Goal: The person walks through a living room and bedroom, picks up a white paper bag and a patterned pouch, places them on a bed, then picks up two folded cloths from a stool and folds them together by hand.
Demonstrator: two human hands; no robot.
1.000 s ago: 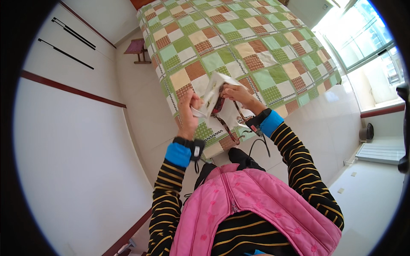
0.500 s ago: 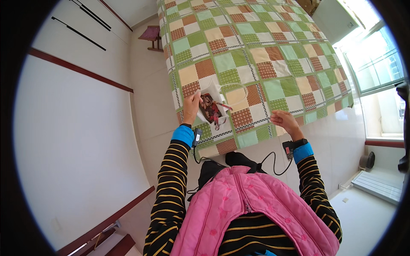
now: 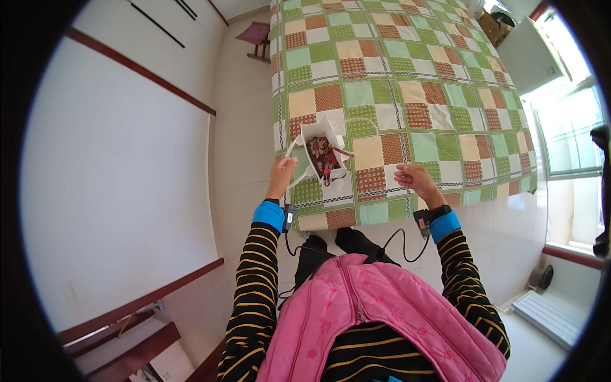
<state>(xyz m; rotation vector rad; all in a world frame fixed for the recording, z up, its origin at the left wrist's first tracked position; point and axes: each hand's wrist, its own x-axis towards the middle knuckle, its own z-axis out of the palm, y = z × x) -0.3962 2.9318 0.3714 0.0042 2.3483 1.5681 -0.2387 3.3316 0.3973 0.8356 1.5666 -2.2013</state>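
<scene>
Left hand (image 3: 282,177) is positioned at the left-side handle (image 3: 292,146) of a white carrier bag (image 3: 323,127); its fingers are bent, and whether they grip the handle or only touch it cannot be determined. Right hand (image 3: 417,179) is released: fingers loosely curled, nothing visibly held, well apart from the bag and over the near part of the patchwork-print bedspread (image 3: 399,207). The bag rests on the bedspread between the hands, just beside the left one, mouth facing up and spread. Inside it lies a dark floral-print item (image 3: 319,151), apparently a fabric pouch; a red strap (image 3: 344,153) projects past the rim toward the right hand. The right-side handle (image 3: 377,132) loops outward over the bedspread on that same side, free of either hand. Status, judged from this view: the pouch body is within the bag walls; strap not tucked in, handles not brought together, mouth not closed
</scene>
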